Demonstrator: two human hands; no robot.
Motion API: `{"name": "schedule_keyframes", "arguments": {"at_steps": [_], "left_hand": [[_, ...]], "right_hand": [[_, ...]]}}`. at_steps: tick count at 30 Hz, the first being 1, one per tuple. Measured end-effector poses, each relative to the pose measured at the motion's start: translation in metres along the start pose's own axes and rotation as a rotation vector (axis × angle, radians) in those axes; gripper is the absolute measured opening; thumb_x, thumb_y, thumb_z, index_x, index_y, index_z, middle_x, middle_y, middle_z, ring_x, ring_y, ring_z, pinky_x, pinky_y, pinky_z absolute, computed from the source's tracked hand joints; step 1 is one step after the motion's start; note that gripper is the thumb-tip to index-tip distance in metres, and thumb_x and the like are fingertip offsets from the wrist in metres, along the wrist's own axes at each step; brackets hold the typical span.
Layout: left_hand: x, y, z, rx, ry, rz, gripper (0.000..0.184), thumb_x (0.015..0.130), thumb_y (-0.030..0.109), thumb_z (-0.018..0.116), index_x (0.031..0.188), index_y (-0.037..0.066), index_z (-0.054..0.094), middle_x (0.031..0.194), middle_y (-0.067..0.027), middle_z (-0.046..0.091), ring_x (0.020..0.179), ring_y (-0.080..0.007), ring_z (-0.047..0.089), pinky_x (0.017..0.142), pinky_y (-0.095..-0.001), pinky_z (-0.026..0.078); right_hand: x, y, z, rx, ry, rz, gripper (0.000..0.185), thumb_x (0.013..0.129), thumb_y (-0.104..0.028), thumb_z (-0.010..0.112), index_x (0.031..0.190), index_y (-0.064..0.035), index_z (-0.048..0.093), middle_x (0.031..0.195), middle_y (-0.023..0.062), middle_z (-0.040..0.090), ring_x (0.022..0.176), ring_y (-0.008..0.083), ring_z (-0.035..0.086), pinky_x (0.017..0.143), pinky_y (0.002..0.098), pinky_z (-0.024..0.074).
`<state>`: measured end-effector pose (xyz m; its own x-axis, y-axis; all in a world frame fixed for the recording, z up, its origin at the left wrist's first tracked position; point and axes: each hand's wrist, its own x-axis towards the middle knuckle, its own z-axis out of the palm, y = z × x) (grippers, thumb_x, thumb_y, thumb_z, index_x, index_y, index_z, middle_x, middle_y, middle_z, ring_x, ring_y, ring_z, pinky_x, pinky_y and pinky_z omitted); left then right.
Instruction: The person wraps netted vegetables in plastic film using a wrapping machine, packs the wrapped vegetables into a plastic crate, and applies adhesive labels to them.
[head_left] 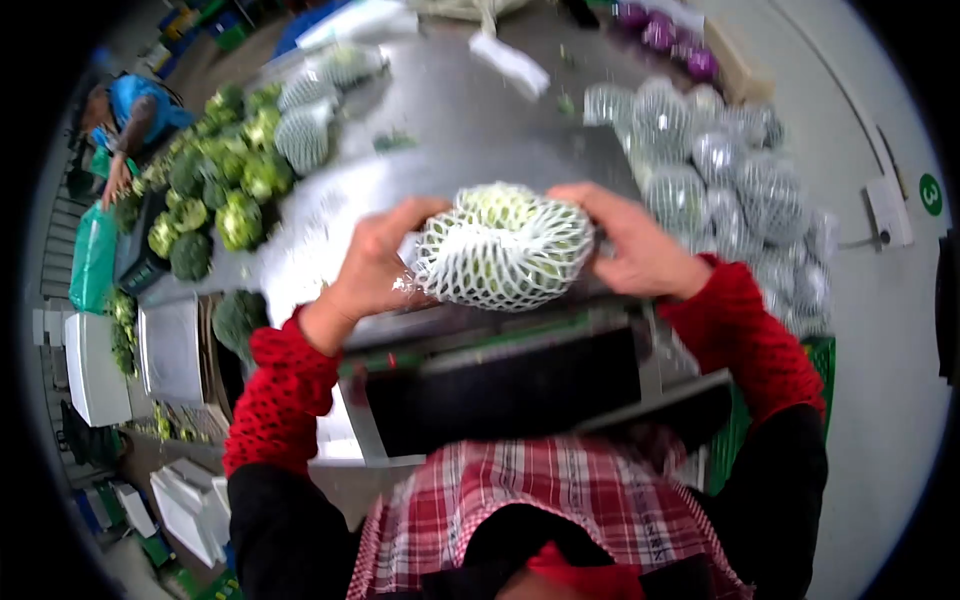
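A head of broccoli (505, 250) in a white foam net is held up in front of me, pale green showing through the mesh. My left hand (385, 262) grips its left side, and some clear film glints by those fingers. On the other side my right hand (632, 240) has its thumb and fingers closed against the net. Just below the broccoli is a wrapping machine (500, 390) with a dark flat front panel. The underside of the head is hidden from me.
Loose broccoli heads (240, 220) are piled on the left of the metal table (440, 90), beside a few netted ones (303, 135). Several film-wrapped netted heads (715, 155) are stacked at right. Purple vegetables (660, 35) lie at the back. A person in blue (140, 105) stands far left.
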<state>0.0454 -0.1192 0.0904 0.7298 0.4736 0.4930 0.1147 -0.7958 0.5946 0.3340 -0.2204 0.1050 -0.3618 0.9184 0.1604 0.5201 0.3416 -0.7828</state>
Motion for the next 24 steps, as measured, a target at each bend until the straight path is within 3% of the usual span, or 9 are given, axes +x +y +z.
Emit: {"name": "schedule_keyframes", "arguments": {"at_steps": [4, 6, 8, 10, 11, 13, 15, 17, 24], "left_hand": [[-0.041, 0.072, 0.004, -0.111, -0.114, -0.159, 0.06, 0.056, 0.021, 0.091, 0.103, -0.002, 0.063, 0.087, -0.0116, 0.071, 0.079, -0.0217, 0.071, 0.073, -0.0283, 0.056], [-0.083, 0.089, 0.021, -0.585, -0.082, -0.362, 0.057, 0.06, 0.024, 0.09, 0.103, -0.005, 0.064, 0.089, -0.0105, 0.071, 0.08, -0.0187, 0.07, 0.073, -0.0275, 0.056], [-0.129, 0.103, 0.053, -0.888, -0.091, -0.773, 0.051, 0.07, 0.026, 0.086, 0.103, -0.007, 0.063, 0.091, -0.0099, 0.071, 0.08, -0.0169, 0.069, 0.071, -0.0274, 0.056], [-0.17, 0.107, 0.076, -1.254, -0.091, -1.332, 0.048, 0.091, 0.032, 0.064, 0.117, -0.007, 0.056, 0.098, -0.0194, 0.069, 0.086, -0.0287, 0.07, 0.075, -0.0368, 0.057], [-0.184, 0.104, 0.079, -1.448, -0.016, -1.366, 0.053, 0.095, 0.038, 0.053, 0.123, -0.008, 0.05, 0.1, -0.023, 0.067, 0.088, -0.0321, 0.069, 0.078, -0.039, 0.057], [-0.186, 0.114, 0.072, -1.648, 0.149, -1.322, 0.067, 0.101, 0.048, 0.024, 0.132, -0.009, 0.039, 0.105, -0.0297, 0.065, 0.092, -0.038, 0.067, 0.082, -0.0432, 0.056], [-0.184, 0.135, 0.069, -1.437, 0.253, -1.288, 0.047, 0.101, 0.032, 0.044, 0.124, -0.009, 0.047, 0.105, -0.0222, 0.066, 0.089, -0.0287, 0.068, 0.079, -0.0364, 0.057], [-0.196, 0.141, 0.079, -1.156, 0.214, -1.15, 0.024, 0.098, 0.015, 0.057, 0.109, -0.006, 0.06, 0.101, -0.0134, 0.067, 0.085, -0.0177, 0.067, 0.076, -0.0288, 0.057], [-0.203, 0.156, 0.09, -0.761, 0.658, -1.036, 0.034, 0.104, 0.021, 0.043, 0.078, 0.003, 0.054, 0.066, -0.0051, 0.057, 0.055, -0.0112, 0.055, 0.052, -0.025, 0.048]], "right_hand": [[-0.066, -0.047, 0.025, 0.067, -0.079, -0.026, 0.055, 0.079, -0.001, 0.063, 0.132, 0.0016, 0.045, 0.122, 0.0217, 0.059, 0.112, 0.0332, 0.06, 0.095, 0.0372, 0.0477], [-0.101, -0.073, 0.035, 0.17, -0.178, 0.208, 0.057, 0.082, -0.005, 0.062, 0.134, 0.0024, 0.042, 0.125, 0.0217, 0.059, 0.116, 0.0306, 0.059, 0.095, 0.0384, 0.0476], [-0.133, -0.065, 0.071, 0.522, -0.132, 0.358, 0.048, 0.093, -0.021, 0.056, 0.133, 0.0029, 0.042, 0.12, 0.0146, 0.061, 0.1, 0.026, 0.066, 0.086, 0.0369, 0.052], [-0.152, -0.052, 0.087, 0.854, -0.167, 0.863, 0.044, 0.099, -0.03, 0.05, 0.129, 0.0028, 0.046, 0.111, 0.012, 0.062, 0.083, 0.0181, 0.067, 0.072, 0.0288, 0.0525], [-0.16, -0.05, 0.1, 0.94, -0.047, 0.981, 0.044, 0.102, -0.034, 0.045, 0.126, 0.0032, 0.049, 0.103, 0.0095, 0.062, 0.076, 0.0121, 0.065, 0.063, 0.0238, 0.0495], [-0.181, -0.05, 0.107, 1.04, 0.139, 0.854, 0.043, 0.101, -0.026, 0.049, 0.13, 0.0049, 0.048, 0.105, 0.0117, 0.063, 0.081, 0.0169, 0.066, 0.068, 0.0258, 0.0516], [-0.188, -0.066, 0.112, 0.869, 0.213, 0.746, 0.04, 0.096, -0.008, 0.055, 0.133, 0.0056, 0.047, 0.109, 0.0143, 0.065, 0.086, 0.018, 0.066, 0.073, 0.0258, 0.0519], [-0.203, -0.064, 0.126, 0.79, 0.327, 0.742, 0.038, 0.095, -0.005, 0.055, 0.131, 0.0059, 0.049, 0.104, 0.0131, 0.066, 0.084, 0.0165, 0.065, 0.072, 0.0256, 0.0517], [-0.211, -0.043, 0.147, 0.53, 0.731, 0.657, 0.011, 0.098, -0.007, 0.053, 0.098, 0.0001, 0.062, 0.075, 0.0015, 0.062, 0.057, 0.0041, 0.052, 0.051, 0.0178, 0.0403]]}}
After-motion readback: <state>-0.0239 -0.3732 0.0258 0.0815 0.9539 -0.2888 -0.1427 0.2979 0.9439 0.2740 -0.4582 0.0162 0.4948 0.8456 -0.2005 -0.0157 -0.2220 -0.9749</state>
